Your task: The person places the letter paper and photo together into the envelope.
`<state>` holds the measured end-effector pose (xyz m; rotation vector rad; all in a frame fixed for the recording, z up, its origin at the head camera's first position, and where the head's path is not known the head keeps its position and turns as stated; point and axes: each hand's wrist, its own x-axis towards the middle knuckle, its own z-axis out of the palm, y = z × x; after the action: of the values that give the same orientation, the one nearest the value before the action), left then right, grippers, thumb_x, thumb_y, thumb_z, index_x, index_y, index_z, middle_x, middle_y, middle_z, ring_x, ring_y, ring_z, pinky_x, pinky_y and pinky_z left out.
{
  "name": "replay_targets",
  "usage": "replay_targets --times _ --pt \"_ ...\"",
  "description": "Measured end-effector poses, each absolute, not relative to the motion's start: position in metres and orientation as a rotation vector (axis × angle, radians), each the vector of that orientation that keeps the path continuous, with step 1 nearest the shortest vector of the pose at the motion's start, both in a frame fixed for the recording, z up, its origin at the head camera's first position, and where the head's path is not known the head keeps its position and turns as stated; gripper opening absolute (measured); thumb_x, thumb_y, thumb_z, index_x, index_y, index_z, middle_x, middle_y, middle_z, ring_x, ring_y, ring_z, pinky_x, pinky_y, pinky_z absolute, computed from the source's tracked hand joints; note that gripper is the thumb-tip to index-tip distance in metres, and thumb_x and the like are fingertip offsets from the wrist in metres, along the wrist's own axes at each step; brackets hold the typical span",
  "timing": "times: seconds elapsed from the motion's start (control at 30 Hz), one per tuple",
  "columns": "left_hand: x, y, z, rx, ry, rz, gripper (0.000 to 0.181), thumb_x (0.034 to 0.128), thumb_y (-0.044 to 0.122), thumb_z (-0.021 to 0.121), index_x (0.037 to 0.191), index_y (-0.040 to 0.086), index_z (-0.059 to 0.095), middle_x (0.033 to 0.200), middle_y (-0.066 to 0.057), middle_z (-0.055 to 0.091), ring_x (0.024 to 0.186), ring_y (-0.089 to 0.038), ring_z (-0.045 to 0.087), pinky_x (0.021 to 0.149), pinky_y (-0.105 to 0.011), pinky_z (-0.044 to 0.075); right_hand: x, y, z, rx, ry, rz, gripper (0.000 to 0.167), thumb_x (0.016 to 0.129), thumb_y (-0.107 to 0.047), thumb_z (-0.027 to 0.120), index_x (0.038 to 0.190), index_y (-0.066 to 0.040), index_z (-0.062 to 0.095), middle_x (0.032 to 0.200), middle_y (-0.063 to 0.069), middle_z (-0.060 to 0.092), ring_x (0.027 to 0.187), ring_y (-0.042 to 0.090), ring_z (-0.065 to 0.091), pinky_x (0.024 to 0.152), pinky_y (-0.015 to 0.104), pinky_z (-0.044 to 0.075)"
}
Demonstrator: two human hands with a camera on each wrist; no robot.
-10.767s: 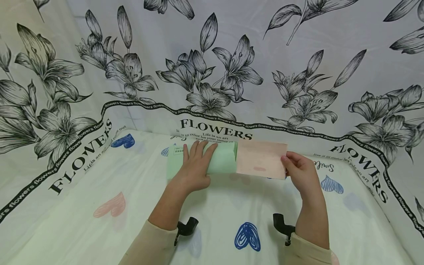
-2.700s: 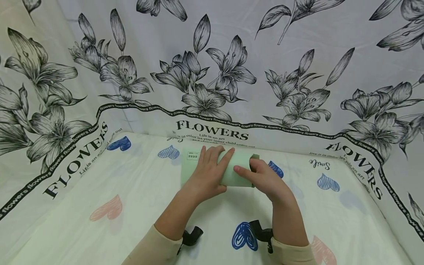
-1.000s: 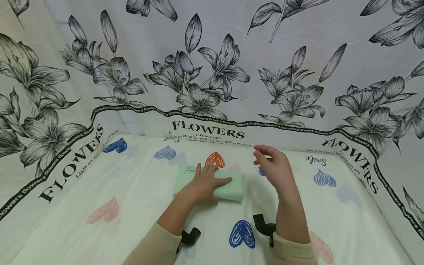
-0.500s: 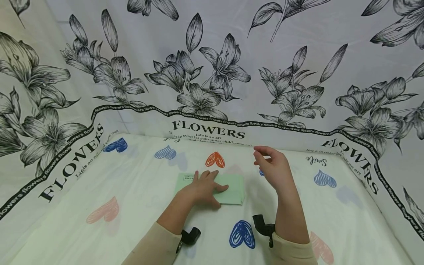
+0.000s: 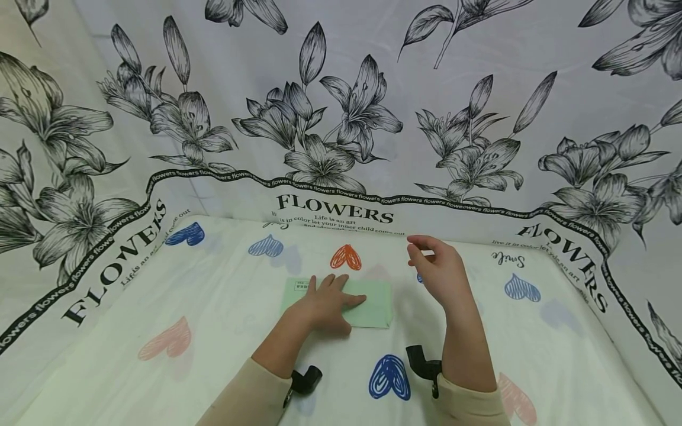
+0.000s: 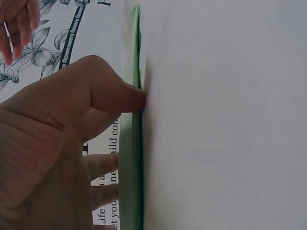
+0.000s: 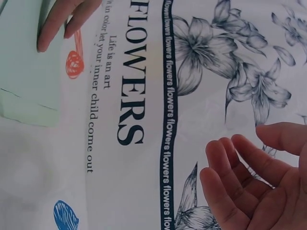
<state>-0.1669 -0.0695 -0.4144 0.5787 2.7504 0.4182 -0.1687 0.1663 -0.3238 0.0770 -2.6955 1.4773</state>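
A light green paper packet [image 5: 375, 307] with a small printed label at its upper left lies flat on the cloth. My left hand [image 5: 322, 305] rests across it with fingers spread. In the left wrist view the packet [image 6: 130, 191] appears edge-on and thin, and the thumb [image 6: 129, 98] touches its near edge. The right end of the packet [image 7: 29, 67] shows creases in the right wrist view. My right hand [image 5: 439, 269] hovers apart from the packet, to its right, fingers loosely bent and holding nothing. The inside of the packet is hidden.
A white cloth [image 5: 240, 367] printed with hearts covers the surface. Behind it rises a flower-printed curtain [image 5: 394, 154]. Black wrist mounts [image 5: 308, 380] sit by both beige sleeves [image 5: 247, 393].
Earliest, my right hand held a pink card at the packet's right end; later its fingers were at the bulging opening. Since then the packet has come down and flattened under my left hand.
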Motion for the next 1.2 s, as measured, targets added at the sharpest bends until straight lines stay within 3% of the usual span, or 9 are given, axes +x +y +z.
replay_targets --times 0.27,0.47,0.63,0.93,1.2 --pt "-0.1718 -0.0718 -0.4139 0.432 2.879 0.424 0.063 0.0789 0.036 0.08 0.14 0.031 0.066 0.158 -0.017 0.041 0.145 -0.041 0.034 0.117 -0.07 0.014 -0.1696 0.1656 -0.325 0.085 -2.704 1.454 0.037 0.105 -0.027 0.058 0.139 -0.011 0.063 0.13 0.01 0.063 0.104 0.03 0.068 0.071 0.035 0.05" --pt "-0.1733 -0.0735 -0.4158 0.27 2.943 0.34 0.064 0.0864 0.044 0.072 0.147 0.027 0.06 0.154 -0.024 0.041 0.139 -0.043 0.039 0.114 -0.07 0.022 -0.17 0.1656 -0.3253 0.096 -2.714 1.428 0.037 0.105 -0.027 0.058 0.138 -0.011 0.063 0.128 0.01 0.064 0.097 0.024 0.068 0.068 0.034 0.051" --pt "-0.1734 -0.0735 -0.4167 0.141 2.992 0.249 0.067 0.0889 0.054 0.069 0.148 0.024 0.058 0.139 -0.025 0.049 0.125 -0.043 0.046 0.107 -0.069 0.03 -0.1705 0.166 -0.3258 0.108 -2.727 1.406 0.037 0.105 -0.028 0.058 0.138 -0.012 0.064 0.129 0.009 0.065 0.097 0.024 0.069 0.07 0.034 0.052" --pt "-0.1731 -0.0771 -0.4161 -0.02 2.977 0.24 0.079 0.0863 0.057 0.069 0.152 0.017 0.053 0.122 -0.025 0.047 0.109 -0.04 0.043 0.088 -0.059 0.043 -0.1714 0.1658 -0.3276 0.124 -2.737 1.376 0.037 0.105 -0.028 0.058 0.138 -0.014 0.064 0.128 0.007 0.065 0.096 0.023 0.07 0.071 0.036 0.053" --pt "-0.1715 -0.0786 -0.4134 -0.043 2.987 0.162 0.084 0.0825 0.062 0.069 0.148 0.011 0.055 0.118 -0.025 0.045 0.107 -0.043 0.046 0.089 -0.057 0.044 -0.171 0.1654 -0.3283 0.113 -2.744 1.38 0.037 0.104 -0.028 0.059 0.138 -0.015 0.064 0.128 0.006 0.065 0.099 0.024 0.07 0.073 0.037 0.053"
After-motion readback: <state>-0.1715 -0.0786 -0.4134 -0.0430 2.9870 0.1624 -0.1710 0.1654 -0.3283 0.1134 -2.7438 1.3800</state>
